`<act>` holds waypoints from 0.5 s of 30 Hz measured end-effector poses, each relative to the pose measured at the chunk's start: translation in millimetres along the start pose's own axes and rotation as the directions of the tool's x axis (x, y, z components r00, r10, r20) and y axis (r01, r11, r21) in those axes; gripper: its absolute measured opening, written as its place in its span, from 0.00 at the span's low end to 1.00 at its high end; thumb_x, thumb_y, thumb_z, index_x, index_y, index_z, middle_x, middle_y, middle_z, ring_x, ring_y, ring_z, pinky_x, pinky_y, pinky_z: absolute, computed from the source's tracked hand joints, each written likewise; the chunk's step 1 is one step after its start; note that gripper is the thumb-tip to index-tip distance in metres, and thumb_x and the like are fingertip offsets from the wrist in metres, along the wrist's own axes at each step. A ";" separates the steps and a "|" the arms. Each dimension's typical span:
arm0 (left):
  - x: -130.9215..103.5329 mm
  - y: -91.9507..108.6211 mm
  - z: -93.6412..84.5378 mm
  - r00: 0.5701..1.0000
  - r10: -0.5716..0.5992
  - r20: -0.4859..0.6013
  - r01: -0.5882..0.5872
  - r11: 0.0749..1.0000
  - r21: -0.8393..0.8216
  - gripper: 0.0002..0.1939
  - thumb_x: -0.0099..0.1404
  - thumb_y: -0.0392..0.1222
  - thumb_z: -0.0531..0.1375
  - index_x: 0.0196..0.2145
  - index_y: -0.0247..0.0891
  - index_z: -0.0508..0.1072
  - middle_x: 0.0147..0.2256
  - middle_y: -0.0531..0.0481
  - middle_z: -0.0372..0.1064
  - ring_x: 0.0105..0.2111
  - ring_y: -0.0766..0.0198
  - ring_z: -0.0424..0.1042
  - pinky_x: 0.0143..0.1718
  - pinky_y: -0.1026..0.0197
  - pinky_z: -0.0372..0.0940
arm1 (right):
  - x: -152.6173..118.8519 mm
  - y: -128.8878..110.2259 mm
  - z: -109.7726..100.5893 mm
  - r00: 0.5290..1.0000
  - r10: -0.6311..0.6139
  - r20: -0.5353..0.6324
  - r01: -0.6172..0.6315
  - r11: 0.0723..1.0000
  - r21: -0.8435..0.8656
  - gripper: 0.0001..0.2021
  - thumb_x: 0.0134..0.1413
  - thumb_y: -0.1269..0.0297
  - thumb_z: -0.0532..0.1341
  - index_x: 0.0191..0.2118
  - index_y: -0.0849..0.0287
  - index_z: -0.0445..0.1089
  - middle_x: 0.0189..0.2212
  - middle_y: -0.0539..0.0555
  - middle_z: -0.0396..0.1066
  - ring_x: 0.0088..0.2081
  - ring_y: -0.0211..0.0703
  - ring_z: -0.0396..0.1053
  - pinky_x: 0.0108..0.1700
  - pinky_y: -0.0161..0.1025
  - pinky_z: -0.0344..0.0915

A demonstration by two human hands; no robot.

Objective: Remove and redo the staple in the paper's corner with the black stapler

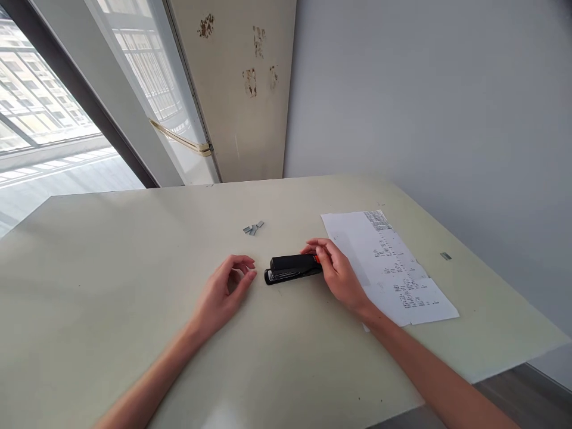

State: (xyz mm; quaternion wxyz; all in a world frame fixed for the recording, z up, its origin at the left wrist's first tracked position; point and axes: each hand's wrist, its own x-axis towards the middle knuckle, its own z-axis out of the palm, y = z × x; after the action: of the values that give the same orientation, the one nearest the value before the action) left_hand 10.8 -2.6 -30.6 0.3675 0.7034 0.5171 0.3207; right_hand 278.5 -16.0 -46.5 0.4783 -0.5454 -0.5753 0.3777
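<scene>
A black stapler (pixel 292 266) with a red part at its right end lies on the table. My right hand (pixel 333 268) is closed round that right end, thumb on the near side and fingers over the far side. Just left of the stapler's other end rests my left hand (pixel 230 285), its fingers curved and a gap between thumb and fingertips, holding nothing. A few small strips of staples (pixel 254 228) lie beyond the stapler. To the right, partly under my right wrist, is a printed sheet of paper (pixel 379 268).
The pale table top (pixel 111 286) stretches out to both sides. Another small strip of staples (pixel 445 256) lies near its right edge. Behind the table stand a refrigerator (pixel 241 131) with worn patches and a grey wall (pixel 424 89). A window (pixel 40 95) is at the left.
</scene>
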 end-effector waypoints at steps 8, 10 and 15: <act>0.4 2.4 -8.3 0.968 -0.116 -0.225 0.061 0.970 -0.237 0.19 0.76 0.59 0.55 0.49 0.42 0.72 0.52 0.45 0.75 0.54 0.55 0.72 0.57 0.55 0.65 | -4.0 -4.8 -0.2 0.996 0.006 0.089 0.001 0.997 -0.079 0.18 0.70 0.45 0.56 0.55 0.49 0.70 0.53 0.55 0.77 0.52 0.51 0.74 0.55 0.49 0.70; -0.4 4.7 -8.2 0.975 -0.107 -0.194 0.045 0.954 -0.298 0.21 0.76 0.60 0.54 0.50 0.41 0.73 0.53 0.44 0.75 0.55 0.54 0.73 0.59 0.53 0.65 | -5.0 -6.1 -0.1 0.985 -0.021 0.171 0.050 0.985 -0.167 0.19 0.65 0.44 0.62 0.55 0.47 0.70 0.52 0.54 0.77 0.50 0.53 0.74 0.53 0.50 0.71; -0.8 5.3 -6.1 0.984 -0.151 -0.090 0.073 0.816 -0.573 0.23 0.75 0.62 0.56 0.48 0.38 0.75 0.53 0.41 0.78 0.57 0.50 0.74 0.64 0.47 0.64 | -6.5 -13.6 -0.7 0.980 0.049 0.192 -0.012 0.981 -0.191 0.19 0.58 0.42 0.68 0.48 0.47 0.75 0.42 0.53 0.79 0.41 0.52 0.74 0.43 0.48 0.71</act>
State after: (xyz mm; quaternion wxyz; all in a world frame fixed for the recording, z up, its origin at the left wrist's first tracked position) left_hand 8.2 -3.3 -22.9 0.5435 0.5077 0.4618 0.4833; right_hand 275.2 -24.2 -34.2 0.3596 -0.5574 -0.6445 0.3803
